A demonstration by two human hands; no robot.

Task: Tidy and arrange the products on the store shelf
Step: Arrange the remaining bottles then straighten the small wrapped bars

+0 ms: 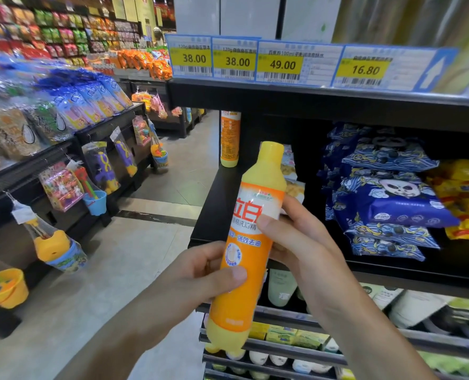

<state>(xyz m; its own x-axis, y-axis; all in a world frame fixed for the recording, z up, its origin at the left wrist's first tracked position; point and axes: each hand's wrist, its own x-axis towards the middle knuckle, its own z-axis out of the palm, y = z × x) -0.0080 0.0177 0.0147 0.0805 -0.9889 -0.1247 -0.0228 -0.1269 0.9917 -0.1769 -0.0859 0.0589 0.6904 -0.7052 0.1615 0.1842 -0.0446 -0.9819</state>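
Holding the orange dish-soap bottle (248, 242) upright in front of the shelf (214, 204), I have both hands wrapped on it — my left hand (200, 272) grips the lower body with the thumb across the label, and my right hand (296, 242) clamps the middle from the other side. The bottle is in the air, off the shelf, just before its left front corner. A matching bottle (230, 138) stands further back along the left edge of the same shelf, and blue snack bags (386, 193) fill the right side. I judge this as the placing step: the bottle is picked up and not yet set down. Next I need to carry it forward over the bare left part of the shelf and stand it near its twin, label facing out — keeping it level so the cap clears the board above.
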